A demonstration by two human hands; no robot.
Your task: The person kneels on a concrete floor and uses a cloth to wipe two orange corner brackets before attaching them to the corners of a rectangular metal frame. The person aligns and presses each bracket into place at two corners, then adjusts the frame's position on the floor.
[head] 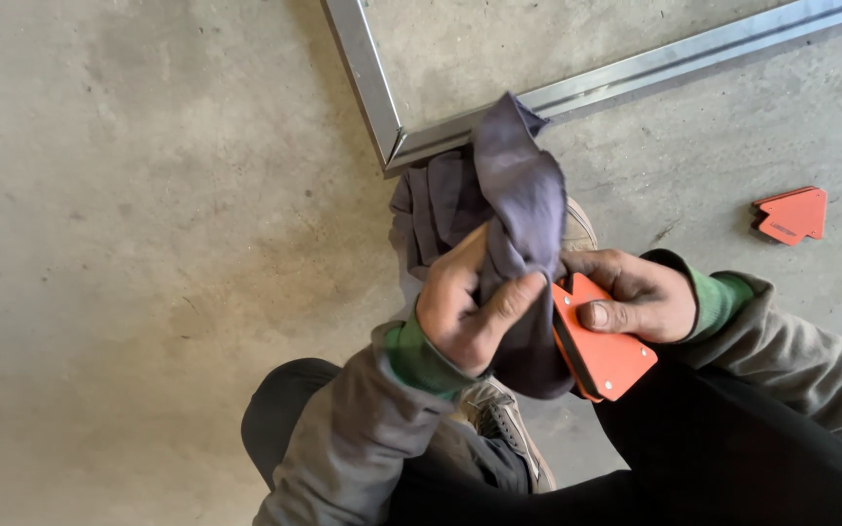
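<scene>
Bare, stained concrete floor (129, 244) fills the left side of the view. Toward the middle, a frame of grey metal channel (382, 107) lies on the floor, its mitred corner pointing down at the person; one bar runs up out of the top edge, the other runs off to the upper right, so most of the frame is cut off.

Just below that corner the left hand (465, 307) is closed around a bunched purple-grey cloth (518, 209), thumb pressed across the fabric. One end of the cloth stands up above the fist; the rest hangs below and behind it, hiding most of the fingers.

Touching the cloth on its right is an orange arrow-shaped magnetic square (601, 341), flat, with small pale rivets near its edges; its left edge is tucked under the cloth. The right hand (640, 297) grips it from above, thumb flat on the orange face and fingers curled over the upper edge. Both wrists show green cuffs under grey sleeves.

Beneath the hands a grey shoe (504, 424) and dark trousers show, partly covered by the arms; the tip of another shoe peeks out behind the cloth.

Well apart, at the right, a second orange arrow-shaped magnet (791, 216) lies on the floor; it bears a dark mark too small to make out.
</scene>
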